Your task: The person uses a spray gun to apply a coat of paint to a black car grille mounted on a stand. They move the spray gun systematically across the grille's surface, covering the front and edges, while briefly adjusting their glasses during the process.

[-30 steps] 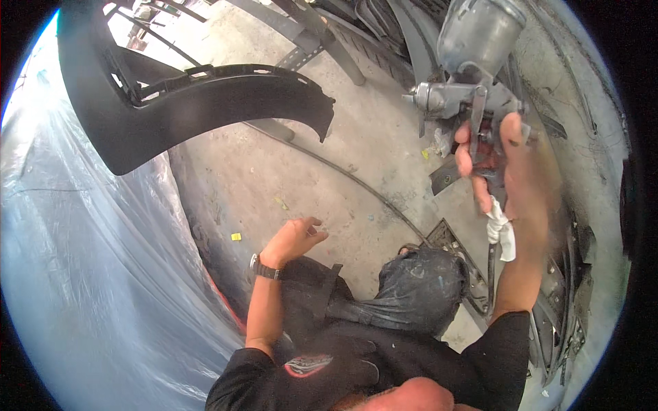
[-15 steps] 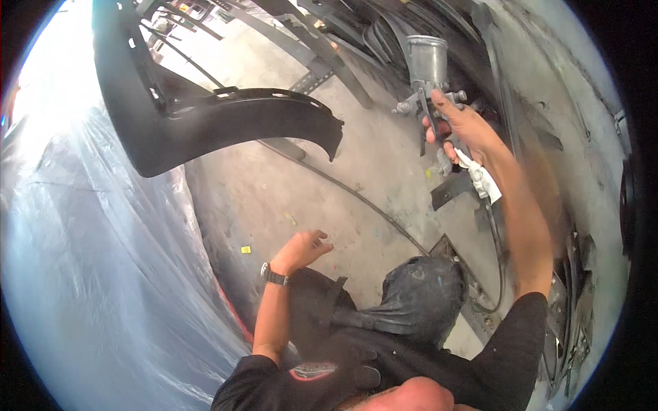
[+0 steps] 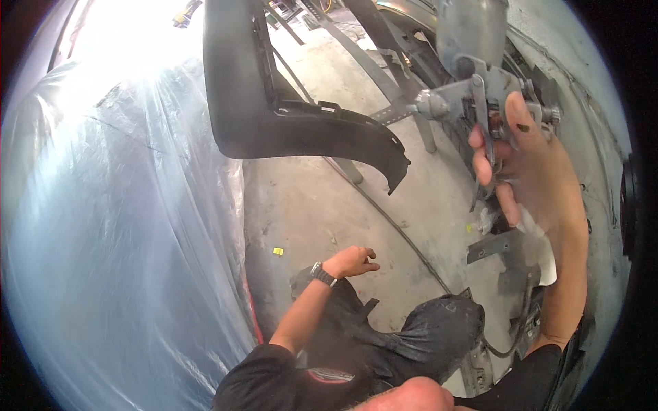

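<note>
My right hand [image 3: 538, 161] grips a metal spray gun [image 3: 452, 99] at the upper right, fingers wrapped round its handle and trigger and the thumb up behind its body. Atop the gun is a grey cup [image 3: 471, 33], cut off by the frame's rim. The nozzle points left, toward a black curved car fender [image 3: 274, 133] that hangs apart from it. White wrapping [image 3: 541, 257] shows below the handle, by the hose. My left hand [image 3: 349, 262] hovers near my knee, its fingers loosely bent and apart, with nothing in them.
Clear plastic sheeting [image 3: 130, 226] drapes over the left side. A hose [image 3: 394, 222] runs across the concrete floor [image 3: 308, 212]. Metal stand bars [image 3: 363, 58] rise behind the fender. Dark parts line the right wall. A small yellow piece [image 3: 278, 251] lies on the floor.
The spray gun and my right hand have come closer to the camera and look larger. The fender sits farther right in view. My left hand has shifted right and slightly down in view.
</note>
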`<state>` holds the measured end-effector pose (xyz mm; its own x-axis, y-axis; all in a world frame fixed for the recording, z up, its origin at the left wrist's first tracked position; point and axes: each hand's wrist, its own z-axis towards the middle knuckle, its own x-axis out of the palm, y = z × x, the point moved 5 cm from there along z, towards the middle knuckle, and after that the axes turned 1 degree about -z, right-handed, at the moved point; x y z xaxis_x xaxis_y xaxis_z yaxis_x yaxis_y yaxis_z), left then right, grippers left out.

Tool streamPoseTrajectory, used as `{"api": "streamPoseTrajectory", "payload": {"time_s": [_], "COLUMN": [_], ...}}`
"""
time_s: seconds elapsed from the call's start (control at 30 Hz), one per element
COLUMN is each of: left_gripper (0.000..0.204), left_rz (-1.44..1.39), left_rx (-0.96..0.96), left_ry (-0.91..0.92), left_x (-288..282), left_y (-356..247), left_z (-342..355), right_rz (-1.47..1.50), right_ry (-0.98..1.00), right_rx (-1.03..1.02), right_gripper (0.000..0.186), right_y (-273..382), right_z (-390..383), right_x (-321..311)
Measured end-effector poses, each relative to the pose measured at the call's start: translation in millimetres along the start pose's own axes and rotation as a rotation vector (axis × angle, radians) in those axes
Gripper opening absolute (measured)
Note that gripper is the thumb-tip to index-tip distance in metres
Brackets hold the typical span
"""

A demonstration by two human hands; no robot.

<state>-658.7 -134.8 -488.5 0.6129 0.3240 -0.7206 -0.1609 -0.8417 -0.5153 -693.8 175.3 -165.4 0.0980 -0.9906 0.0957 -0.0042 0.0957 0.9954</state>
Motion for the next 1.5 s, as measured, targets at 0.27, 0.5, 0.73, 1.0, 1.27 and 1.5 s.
{"api": "streamPoseTrajectory", "payload": {"time_s": [0.27,0.5,0.73,1.0,1.27,1.5], "left_gripper": [0.053,0.054,0.049,0.045,0.045,0.044], "left_rz": [-0.027,-0.029,-0.024,-0.074,0.02,0.06], "left_rx": [-0.011,-0.032,-0.018,-0.223,-0.453,-0.449], "left_ry": [0.005,0.067,0.065,-0.003,-0.311,-0.334], "left_x": [17.5,12.6,14.1,-7.9,-37.5,-24.5], "left_y": [-0.1,-22.8,-17.0,-15.1,5.7,11.1], "left_z": [8.6,-3.8,-24.8,-64.5,-137.3,-139.9], "right_rz": [0.084,0.019,0.064,0.173,0.062,-0.039], "right_ry": [0.028,-0.063,-0.135,-0.088,-0.012,-0.003], "right_rx": [-0.144,0.146,0.311,0.103,0.331,0.378], "right_gripper": [0.07,0.068,0.067,0.073,0.063,0.068], "right_y": [22.5,-54.8,-136.7,-126.5,-181.5,-204.5], "right_z": [-16.4,-2.3,0.3,3.9,29.8,21.8], "right_x": [26.2,-45.6,-98.7,-109.1,-146.9,-153.4]}}
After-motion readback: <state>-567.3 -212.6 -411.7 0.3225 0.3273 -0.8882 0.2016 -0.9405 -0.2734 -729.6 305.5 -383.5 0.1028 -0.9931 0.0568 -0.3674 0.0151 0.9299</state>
